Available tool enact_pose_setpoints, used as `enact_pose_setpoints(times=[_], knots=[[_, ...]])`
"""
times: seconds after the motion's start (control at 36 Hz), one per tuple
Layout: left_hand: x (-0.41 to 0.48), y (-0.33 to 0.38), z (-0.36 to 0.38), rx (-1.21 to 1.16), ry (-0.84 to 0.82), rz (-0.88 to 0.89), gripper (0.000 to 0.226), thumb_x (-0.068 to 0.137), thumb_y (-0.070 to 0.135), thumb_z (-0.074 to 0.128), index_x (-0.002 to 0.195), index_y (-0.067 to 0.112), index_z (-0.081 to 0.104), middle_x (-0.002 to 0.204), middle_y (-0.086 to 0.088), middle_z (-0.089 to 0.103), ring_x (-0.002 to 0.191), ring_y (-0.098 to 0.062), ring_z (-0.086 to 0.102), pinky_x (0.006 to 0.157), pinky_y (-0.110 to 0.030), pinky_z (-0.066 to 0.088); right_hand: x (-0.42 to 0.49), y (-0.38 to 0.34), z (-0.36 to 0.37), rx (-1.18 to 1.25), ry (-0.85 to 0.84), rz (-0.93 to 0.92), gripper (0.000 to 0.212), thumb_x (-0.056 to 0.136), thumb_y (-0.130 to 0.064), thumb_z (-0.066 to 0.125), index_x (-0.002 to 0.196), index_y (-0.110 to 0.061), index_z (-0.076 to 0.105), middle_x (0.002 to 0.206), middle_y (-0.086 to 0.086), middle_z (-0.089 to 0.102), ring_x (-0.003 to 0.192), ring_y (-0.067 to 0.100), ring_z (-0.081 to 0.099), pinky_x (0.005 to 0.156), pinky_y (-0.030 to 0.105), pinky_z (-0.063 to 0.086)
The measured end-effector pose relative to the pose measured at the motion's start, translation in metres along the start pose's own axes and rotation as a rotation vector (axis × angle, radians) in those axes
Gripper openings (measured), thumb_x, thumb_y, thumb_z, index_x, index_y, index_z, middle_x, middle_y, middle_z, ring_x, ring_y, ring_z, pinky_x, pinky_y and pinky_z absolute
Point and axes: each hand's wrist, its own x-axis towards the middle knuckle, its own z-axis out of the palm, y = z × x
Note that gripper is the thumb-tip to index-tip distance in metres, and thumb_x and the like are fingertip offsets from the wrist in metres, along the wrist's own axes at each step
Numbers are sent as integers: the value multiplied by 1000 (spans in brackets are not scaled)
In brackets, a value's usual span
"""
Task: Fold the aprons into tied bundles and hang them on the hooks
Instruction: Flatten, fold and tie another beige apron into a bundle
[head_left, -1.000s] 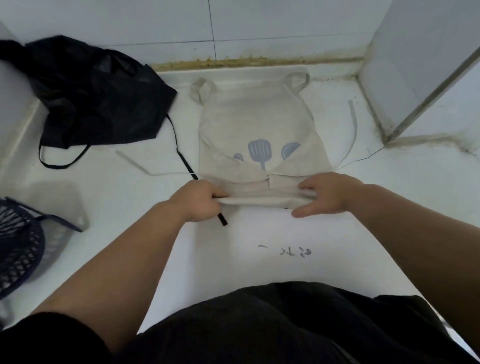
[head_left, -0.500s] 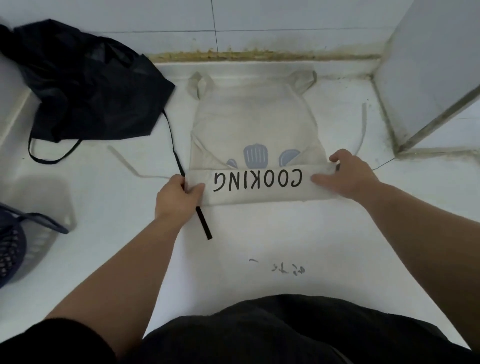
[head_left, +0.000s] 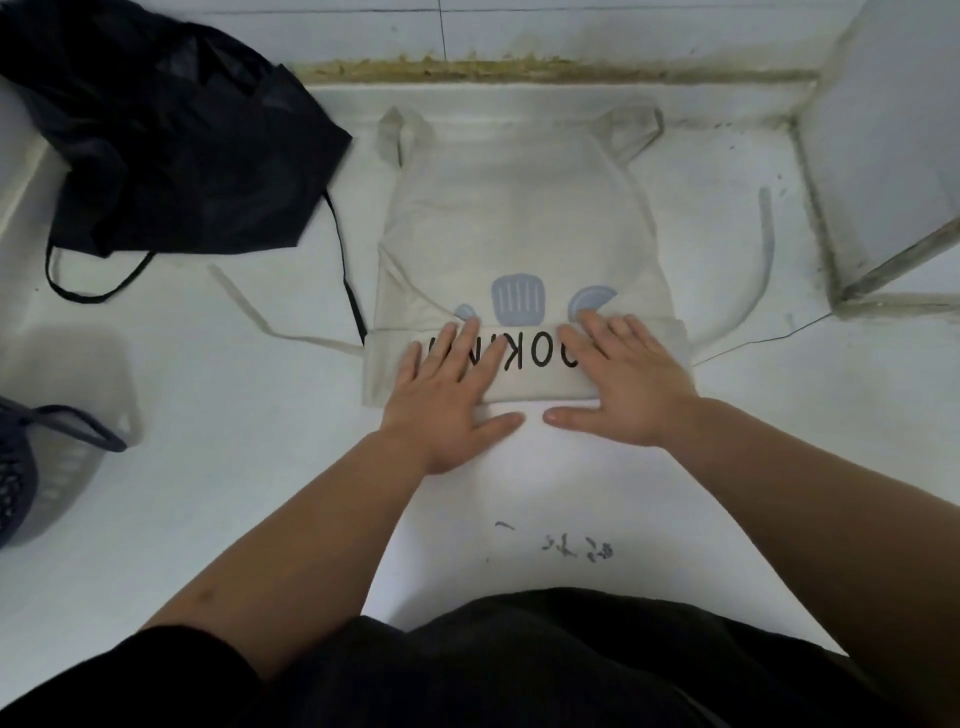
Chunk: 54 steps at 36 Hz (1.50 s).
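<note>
A beige apron (head_left: 519, 223) lies flat on the white surface, its near end rolled into a band printed with black letters. My left hand (head_left: 449, 384) and my right hand (head_left: 623, 374) both press flat on that band, fingers straight and spread, thumbs on the surface in front of it. They cover part of the lettering. The apron's beige ties (head_left: 763, 270) trail out to either side. A crumpled black apron (head_left: 171, 135) with thin black straps lies at the back left. No hooks are in view.
A dark mesh basket (head_left: 21, 467) stands at the left edge. A tiled wall (head_left: 519, 31) runs along the back, and a white panel with a metal edge (head_left: 893, 171) closes the right side. Small handwritten marks (head_left: 571, 545) sit on the surface near me.
Both hands rolled the apron's near end away from me, then moved from the band's ends to its middle, and now lie flat on it.
</note>
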Motion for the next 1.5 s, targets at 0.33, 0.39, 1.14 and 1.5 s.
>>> enact_pose_setpoints(times=[0.33,0.39,1.14,1.5], knots=[[4,-2,-26,-56,42,-22,84,78,64,59,149,38,21,158,6,15,144,-16,17,114,-37,16,-7,14,-33,177,140,80,78,79,-79,19,116,-25,60,117,-6,61,106,20,57,84,34,46],[5,-4,-34,-119,75,-10,66,82,46,64,142,34,39,147,1,35,133,-20,38,106,-33,32,-4,15,-46,260,61,98,67,79,-77,32,99,-23,68,99,-1,67,95,19,59,80,33,48],[10,21,2,2,30,-16,78,92,67,19,150,29,-17,157,4,-26,145,-18,-23,114,-46,-15,8,-12,-4,-41,46,34,99,65,-77,-9,151,-29,0,160,3,-2,143,30,5,117,42,-9],[4,-2,-11,-35,80,-144,92,79,80,35,152,36,0,160,13,-8,147,-17,-9,117,-46,-2,21,15,-14,60,111,-17,105,61,-85,5,144,-25,30,149,4,28,128,27,35,115,34,15]])
